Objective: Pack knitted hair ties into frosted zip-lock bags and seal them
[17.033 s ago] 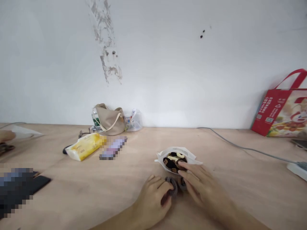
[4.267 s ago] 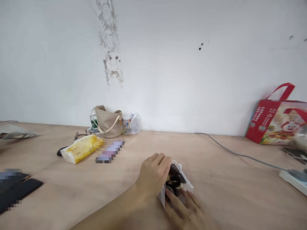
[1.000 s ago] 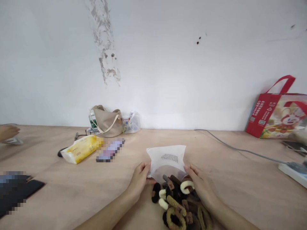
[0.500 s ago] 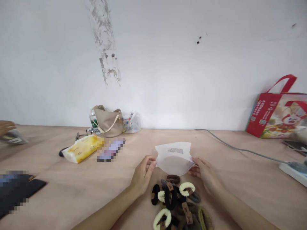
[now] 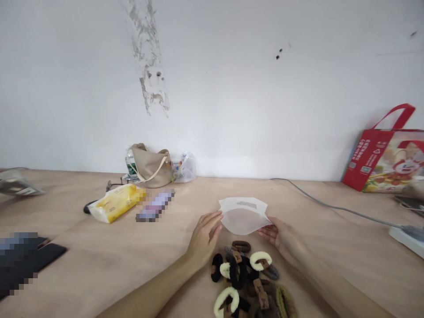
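A flat white frosted bag (image 5: 243, 216) with small print lies between my hands, its mouth facing me. At its left edge, my left hand (image 5: 203, 236) has its fingertips on the bag, thumb and index slightly parted. My right hand (image 5: 280, 236) grips the opposite edge, thumb on top and fingers partly underneath. In front of the bag sits a loose pile of fluffy hair ties (image 5: 236, 271) in black, brown, grey, olive and cream, several with brown tags. A cream hair tie (image 5: 260, 261) is on the right of the pile. The lower frame edge cuts off the nearest ones.
A yellow tissue pack (image 5: 115, 203) and a blurred-out phone (image 5: 155, 205) lie left. Behind them stand a beige handbag (image 5: 152, 165) and a clear plastic bag (image 5: 185, 168). A grey cable (image 5: 318, 201) runs right to a white power strip (image 5: 407, 240), near a red shopping bag (image 5: 374, 154).
Hair ties from the white bag now lie piled on the table. The bag has moved away from the pile and flattened. At far left, another person's hand has left the view.
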`<state>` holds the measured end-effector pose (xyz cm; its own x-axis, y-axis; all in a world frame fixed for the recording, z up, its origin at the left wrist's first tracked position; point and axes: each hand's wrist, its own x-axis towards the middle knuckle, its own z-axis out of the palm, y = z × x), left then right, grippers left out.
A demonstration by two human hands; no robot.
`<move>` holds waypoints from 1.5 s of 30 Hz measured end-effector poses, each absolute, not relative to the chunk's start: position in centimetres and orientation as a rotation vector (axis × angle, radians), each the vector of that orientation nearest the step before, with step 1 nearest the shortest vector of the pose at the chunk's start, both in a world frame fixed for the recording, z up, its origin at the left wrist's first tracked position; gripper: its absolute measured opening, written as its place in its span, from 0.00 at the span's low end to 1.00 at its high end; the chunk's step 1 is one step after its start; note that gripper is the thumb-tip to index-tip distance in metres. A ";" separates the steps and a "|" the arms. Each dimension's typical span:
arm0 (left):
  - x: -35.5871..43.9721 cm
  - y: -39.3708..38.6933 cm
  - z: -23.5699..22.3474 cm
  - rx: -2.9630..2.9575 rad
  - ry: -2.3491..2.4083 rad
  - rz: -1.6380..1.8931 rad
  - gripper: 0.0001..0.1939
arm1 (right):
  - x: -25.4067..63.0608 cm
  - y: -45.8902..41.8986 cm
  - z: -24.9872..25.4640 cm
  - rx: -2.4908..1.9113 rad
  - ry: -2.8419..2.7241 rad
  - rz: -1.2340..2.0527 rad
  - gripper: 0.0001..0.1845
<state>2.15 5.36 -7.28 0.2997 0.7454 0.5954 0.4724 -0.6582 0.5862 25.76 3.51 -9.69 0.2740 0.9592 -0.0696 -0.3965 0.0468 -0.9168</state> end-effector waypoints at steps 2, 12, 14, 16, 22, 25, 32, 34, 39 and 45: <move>2.0 5.3 -7.2 2.305 1.092 1.331 0.14 | 25.6 3.3 -9.5 -1.060 -0.748 1.177 0.16; 1.0 4.1 -6.2 2.396 1.051 1.540 0.13 | 26.3 -2.9 -6.6 -1.106 -1.751 0.943 0.08; 1.1 3.9 -6.0 2.412 1.024 1.546 0.14 | 26.5 -3.4 -6.3 -1.098 -2.103 0.627 0.08; 1.1 3.7 -5.8 2.444 1.006 1.545 0.14 | 26.6 -3.6 -6.2 -1.050 -2.258 0.367 0.09; 1.2 3.2 -5.4 2.579 1.022 1.526 0.15 | 27.1 -4.2 -6.7 -0.802 -2.129 -0.161 0.11; 1.6 2.8 -5.4 2.660 0.917 1.516 0.16 | 26.6 -3.9 -6.7 -0.837 -2.074 -0.258 0.12; 2.0 2.2 -5.3 2.759 0.765 1.516 0.18 | 26.7 -4.0 -6.7 -0.977 -2.048 -0.246 0.16; 1.8 2.3 -5.3 2.751 0.801 1.516 0.17 | 27.2 -4.6 -6.2 -0.965 -2.146 -0.174 0.14; 1.6 2.5 -5.2 2.738 0.852 1.525 0.16 | 27.2 -5.2 -5.9 -1.047 -2.326 -0.008 0.16; 1.9 2.2 -5.1 2.794 0.748 1.486 0.17 | 26.5 -4.2 -7.8 -1.247 -2.304 0.019 0.24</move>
<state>1.85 2.18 -5.08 0.4780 0.3438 0.8083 0.4441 -0.8885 0.1153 26.47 -4.20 -7.76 -0.4444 0.7849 0.4317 0.7777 0.5773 -0.2489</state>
